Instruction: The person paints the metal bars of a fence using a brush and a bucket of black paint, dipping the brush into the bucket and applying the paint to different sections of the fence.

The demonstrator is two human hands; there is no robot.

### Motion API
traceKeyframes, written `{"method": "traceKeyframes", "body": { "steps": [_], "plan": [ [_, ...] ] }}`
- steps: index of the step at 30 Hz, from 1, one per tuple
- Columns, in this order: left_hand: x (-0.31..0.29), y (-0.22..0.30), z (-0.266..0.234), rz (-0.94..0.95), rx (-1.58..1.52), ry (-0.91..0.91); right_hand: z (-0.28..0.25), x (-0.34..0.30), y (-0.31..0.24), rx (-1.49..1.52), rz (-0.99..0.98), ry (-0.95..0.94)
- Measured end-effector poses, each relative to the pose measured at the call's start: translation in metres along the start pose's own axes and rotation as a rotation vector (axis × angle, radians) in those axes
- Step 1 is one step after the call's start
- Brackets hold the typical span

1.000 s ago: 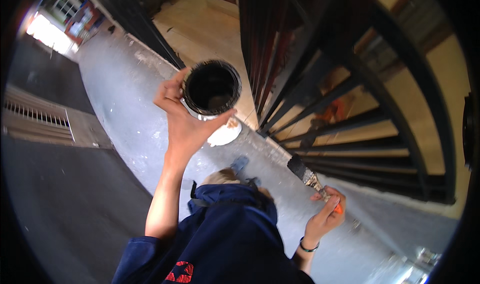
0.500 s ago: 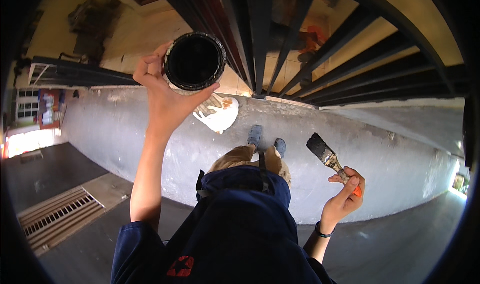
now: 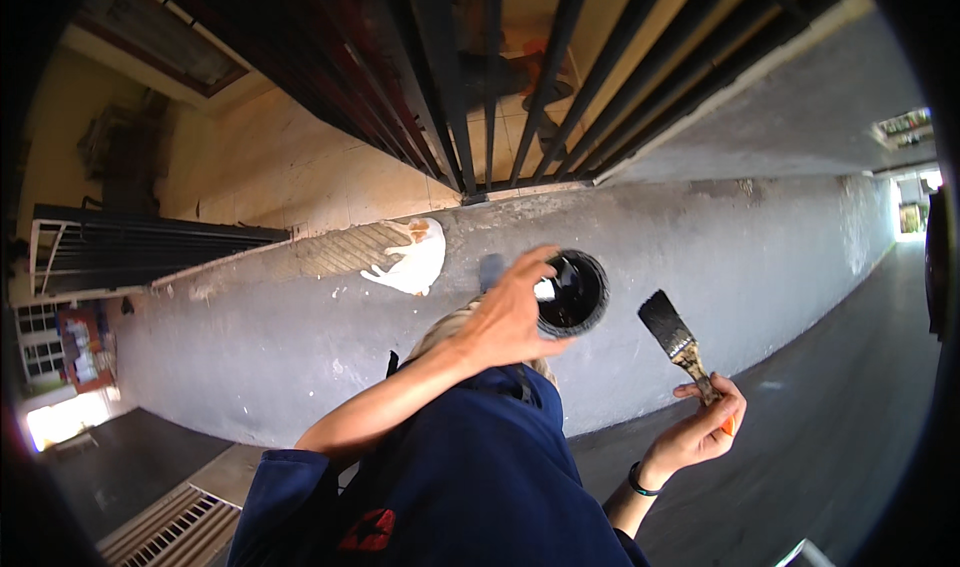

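In front of my body, my left hand (image 3: 515, 312) grips a round can of black paint (image 3: 585, 292) from its left side, fingers and thumb spread around the wall. Glossy dark paint shows through the can's open top. Off to the right, my right hand (image 3: 702, 427) holds a paintbrush (image 3: 684, 345) by its handle, which has an orange end. The brush's bristles are black and point up and to the left, apart from the can. Dried paint smears cover the lower part of the brush.
Ahead stands a dark metal gate (image 3: 470, 97) with slanting bars. A white and orange cat (image 3: 412, 257) lies on the grey concrete floor (image 3: 290, 327) by the tiled threshold. Another dark barred gate panel (image 3: 160, 250) stands at the left. A floor grate (image 3: 180, 527) lies at lower left.
My left hand has brought the paint can from the upper left down and right, close to my body. The brush has shifted slightly right and down. My view has turned a little.
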State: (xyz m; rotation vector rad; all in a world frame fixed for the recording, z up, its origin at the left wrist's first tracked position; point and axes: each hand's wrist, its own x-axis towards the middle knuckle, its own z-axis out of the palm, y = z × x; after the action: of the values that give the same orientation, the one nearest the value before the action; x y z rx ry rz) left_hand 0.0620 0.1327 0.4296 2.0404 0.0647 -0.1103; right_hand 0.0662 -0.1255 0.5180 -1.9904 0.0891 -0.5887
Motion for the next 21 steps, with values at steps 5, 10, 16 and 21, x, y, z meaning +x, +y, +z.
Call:
{"method": "traceKeyframes", "body": {
  "steps": [5, 10, 16, 21],
  "plan": [
    [-0.001, -0.029, 0.014, 0.156, -0.175, -0.155, 0.0, -0.034, -0.017, -0.124, 0.109, 0.176],
    [0.012, -0.042, 0.025, 0.293, -0.247, -0.181, -0.013, -0.052, -0.019, -0.213, 0.181, 0.304],
    [0.012, -0.044, 0.028, 0.385, -0.196, -0.175, -0.024, -0.068, -0.002, -0.257, 0.243, 0.446],
    [-0.002, -0.051, 0.031, 0.373, -0.158, -0.165, -0.033, -0.073, 0.029, -0.158, 0.171, 0.394]
  ]
}}
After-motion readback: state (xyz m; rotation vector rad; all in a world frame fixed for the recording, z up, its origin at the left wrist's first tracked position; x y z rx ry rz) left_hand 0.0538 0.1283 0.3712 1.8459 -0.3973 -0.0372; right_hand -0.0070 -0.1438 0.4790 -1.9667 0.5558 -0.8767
